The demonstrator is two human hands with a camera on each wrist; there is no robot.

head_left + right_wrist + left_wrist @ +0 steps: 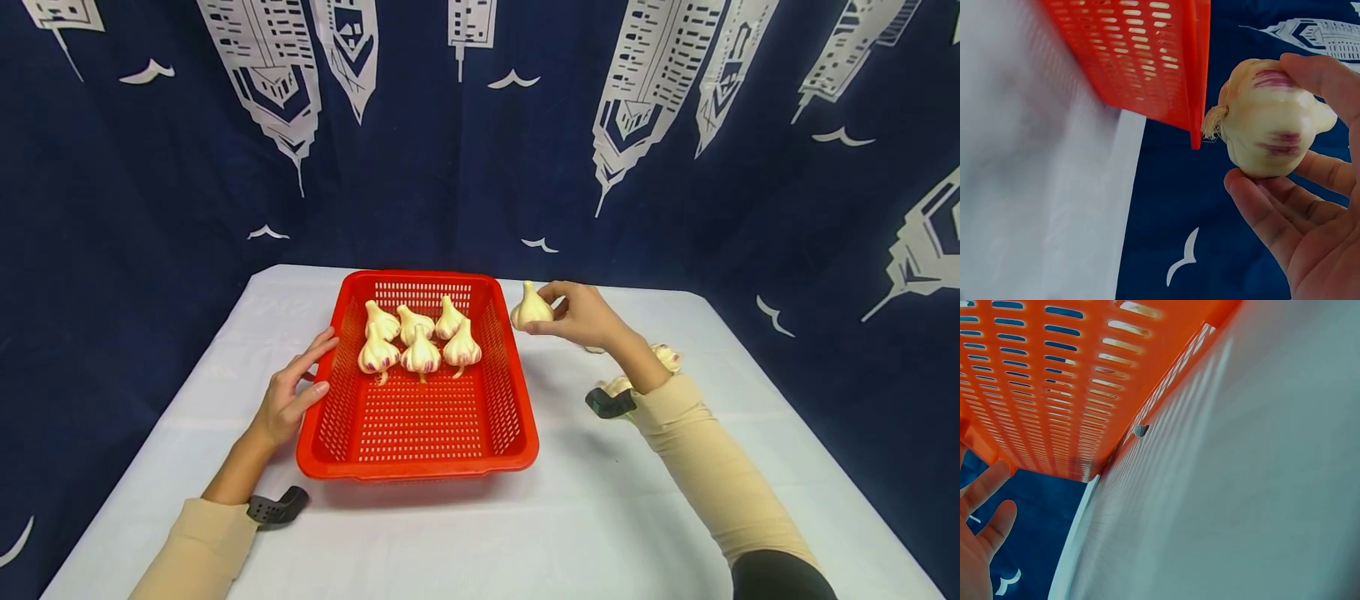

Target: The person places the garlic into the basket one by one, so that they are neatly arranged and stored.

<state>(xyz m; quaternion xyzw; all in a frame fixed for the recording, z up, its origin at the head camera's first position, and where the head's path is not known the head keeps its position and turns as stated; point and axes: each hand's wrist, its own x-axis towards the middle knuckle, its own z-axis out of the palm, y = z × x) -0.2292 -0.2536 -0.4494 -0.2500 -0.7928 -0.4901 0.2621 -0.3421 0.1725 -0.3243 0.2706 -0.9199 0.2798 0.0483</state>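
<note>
A red perforated plastic basket sits on the white table. Inside, toward its far end, several garlic bulbs stand in two rows with their stems up. My right hand pinches another garlic bulb between thumb and fingers, just outside the basket's right rim near the far corner. Its stem points up in the head view, and its roots are close to the rim in the right wrist view. My left hand rests its extended fingers and thumb against the left rim of the basket.
More garlic bulbs lie on the table to the right, partly hidden by my right forearm. A dark blue cloth with white building prints hangs behind the white table. Black straps circle my wrists.
</note>
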